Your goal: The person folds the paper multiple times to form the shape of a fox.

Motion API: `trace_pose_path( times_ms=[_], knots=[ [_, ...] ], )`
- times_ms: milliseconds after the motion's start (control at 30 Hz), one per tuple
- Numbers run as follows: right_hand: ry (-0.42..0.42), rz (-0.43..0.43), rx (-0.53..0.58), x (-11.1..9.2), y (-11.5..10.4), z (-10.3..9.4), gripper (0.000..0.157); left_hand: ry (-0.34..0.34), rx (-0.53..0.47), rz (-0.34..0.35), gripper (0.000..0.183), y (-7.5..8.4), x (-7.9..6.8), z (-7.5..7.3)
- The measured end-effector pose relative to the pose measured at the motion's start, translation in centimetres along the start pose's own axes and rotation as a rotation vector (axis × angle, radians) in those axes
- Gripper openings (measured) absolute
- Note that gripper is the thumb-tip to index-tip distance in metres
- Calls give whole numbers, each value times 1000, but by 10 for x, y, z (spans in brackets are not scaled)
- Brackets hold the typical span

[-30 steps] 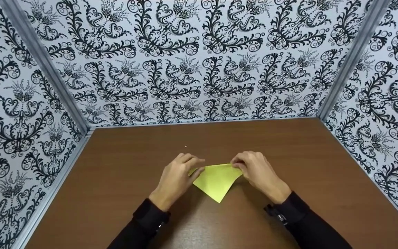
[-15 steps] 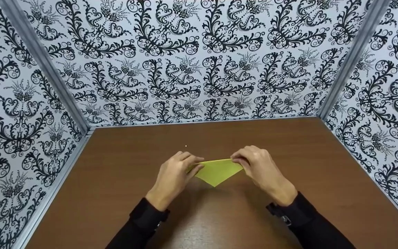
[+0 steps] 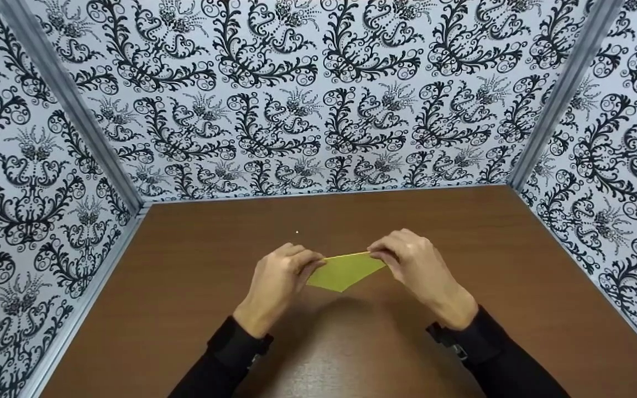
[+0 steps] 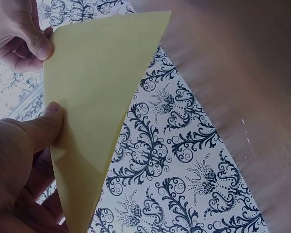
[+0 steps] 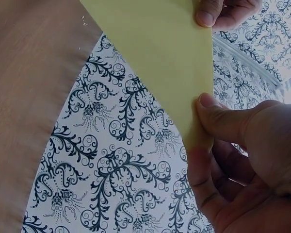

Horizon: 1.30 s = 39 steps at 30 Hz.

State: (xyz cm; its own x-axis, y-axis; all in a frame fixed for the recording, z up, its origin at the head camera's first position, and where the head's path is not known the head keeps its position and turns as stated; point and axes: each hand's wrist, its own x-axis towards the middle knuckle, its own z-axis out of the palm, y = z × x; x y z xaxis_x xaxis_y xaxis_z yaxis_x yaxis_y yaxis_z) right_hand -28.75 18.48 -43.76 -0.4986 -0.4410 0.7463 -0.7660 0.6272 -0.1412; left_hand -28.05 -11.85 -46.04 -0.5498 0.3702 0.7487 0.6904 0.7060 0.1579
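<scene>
A yellow sheet of paper, folded into a triangle, spans the gap between both hands with its point hanging down. My left hand pinches the long upper edge near one end, thumb on the near face. At the other end, my right hand pinches the same edge between thumb and fingers. The left wrist view shows the paper taut and flat between the two thumbs. In the right wrist view the paper covers part of the fingers behind it.
Beneath the hands lies a brown wooden table. A tiny white speck sits on it beyond the left hand. Walls with black scrollwork on white rise at the back and both sides, joined by grey posts.
Both hands have raised the paper's upper edge slightly, the right hand more. The hanging point has swung up and away, so the near face looks shorter and darker.
</scene>
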Motion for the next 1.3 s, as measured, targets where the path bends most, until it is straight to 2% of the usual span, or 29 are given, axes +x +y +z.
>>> trace_pose_path(
  times_ms=[233, 433, 533, 633, 800, 1067, 1300],
  knots=[
    [3, 32, -74, 1, 1, -9, 15, 16, 17, -20, 11, 0, 1, -3],
    [34, 69, -104, 2, -1, -13, 25, 28, 12, -40, 13, 3, 1, -4],
    [42, 34, -109, 4, -7, -10, 32, 33, 24, -30, 12, 8, 2, -4],
    [48, -47, -125, 5, -15, -4, 36, 49, 38, 4, 7, 13, 2, -3],
    [38, -152, -160, 4, -25, 9, 30, 58, 27, 53, 5, 22, 1, -1],
    [8, -196, -185, -1, -32, 27, 15, 41, 51, 115, 5, 26, -1, 2],
    [26, -200, -147, -3, -30, 30, 10, 31, 33, 135, 7, 22, 0, 4]
  ],
)
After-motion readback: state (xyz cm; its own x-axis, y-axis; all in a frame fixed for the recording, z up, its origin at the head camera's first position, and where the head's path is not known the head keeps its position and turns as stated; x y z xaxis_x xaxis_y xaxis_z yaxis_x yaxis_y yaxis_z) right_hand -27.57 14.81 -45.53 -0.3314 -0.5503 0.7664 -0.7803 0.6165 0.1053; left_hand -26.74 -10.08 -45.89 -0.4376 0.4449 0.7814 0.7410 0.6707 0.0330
